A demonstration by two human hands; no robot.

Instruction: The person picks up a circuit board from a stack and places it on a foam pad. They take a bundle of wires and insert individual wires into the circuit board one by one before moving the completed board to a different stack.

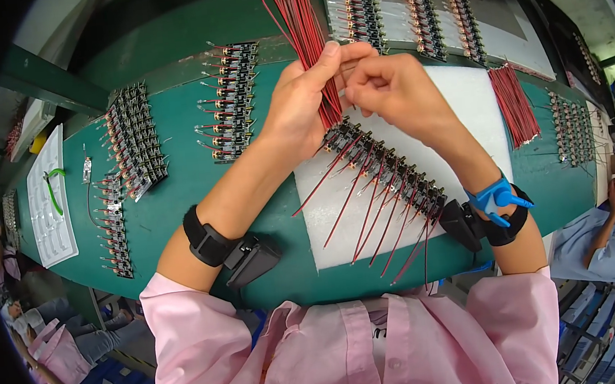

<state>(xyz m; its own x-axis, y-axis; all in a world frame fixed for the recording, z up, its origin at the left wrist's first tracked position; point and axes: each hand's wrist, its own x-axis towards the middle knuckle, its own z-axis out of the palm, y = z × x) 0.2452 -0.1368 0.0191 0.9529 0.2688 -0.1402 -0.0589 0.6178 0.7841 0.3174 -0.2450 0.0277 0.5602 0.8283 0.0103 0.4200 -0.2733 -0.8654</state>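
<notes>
My left hand is closed around a bundle of thin red wires with pale tips, fanned out above the fist. Close beside it, my right hand has its thumb and fingers pinched together at the bundle's side; what they hold is too small to make out. Below both hands, a panel of small circuit boards lies slanted on a white foam sheet. Several red wires stick out from this panel toward me.
More board panels lie on the green table, some at left and one near the middle. A second red wire bundle rests at right. A white tray carries green-handled tweezers. People sit at both sides.
</notes>
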